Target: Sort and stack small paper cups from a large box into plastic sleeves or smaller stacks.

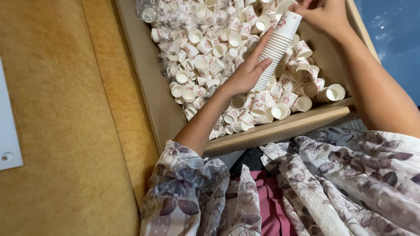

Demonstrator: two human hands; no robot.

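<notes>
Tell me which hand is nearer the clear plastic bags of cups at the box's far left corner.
Left. The left hand steadies the cup stack mid-box, nearer the bags. The right hand grips the stack's top, farther right.

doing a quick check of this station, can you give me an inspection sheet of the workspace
surface: shallow wooden tray on a brown carpeted floor.
job's things: nested stack of white paper cups with red print, leaning over the tray.
clutter: loose paper cups heaped in the tray; clear plastic wrap at its far corner.
grippers: left hand supports the stack's side; right hand grips its top.
cables: nothing seen.
surroundings: white panel at left; blue surface at right; floral sleeves.
</notes>
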